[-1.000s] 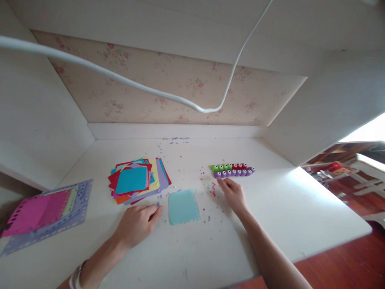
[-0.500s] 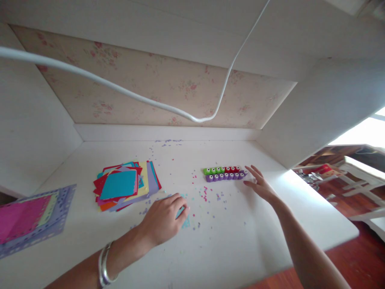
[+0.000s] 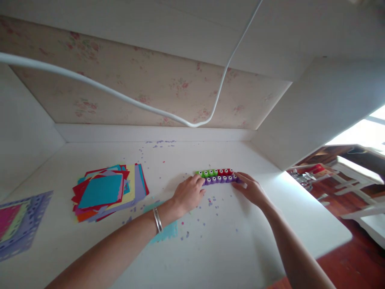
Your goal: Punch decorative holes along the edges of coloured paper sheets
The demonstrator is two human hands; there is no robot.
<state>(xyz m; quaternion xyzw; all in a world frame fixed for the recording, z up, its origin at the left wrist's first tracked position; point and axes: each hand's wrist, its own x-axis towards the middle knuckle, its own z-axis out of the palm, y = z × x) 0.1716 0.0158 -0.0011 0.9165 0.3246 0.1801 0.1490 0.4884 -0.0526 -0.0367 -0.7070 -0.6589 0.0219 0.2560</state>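
A double row of small punches [image 3: 219, 176], green and red behind and purple in front, lies on the white desk [image 3: 234, 249]. My left hand [image 3: 189, 194] touches its left end with curled fingers. My right hand [image 3: 252, 189] touches its right end, fingers partly bent. A light blue paper square [image 3: 164, 233] lies under my left forearm, mostly hidden. Small paper punch-outs [image 3: 210, 200] are scattered around.
A stack of coloured paper squares [image 3: 105, 192] lies to the left. Punched purple and pink sheets [image 3: 15, 220] sit at the far left edge. A white cable [image 3: 192, 122] hangs across the view. White walls enclose the desk; its right edge drops to a wooden floor.
My left hand left the blue square and moved right to the punches' left end. My right hand came in to their right end. The view shifted rightward.
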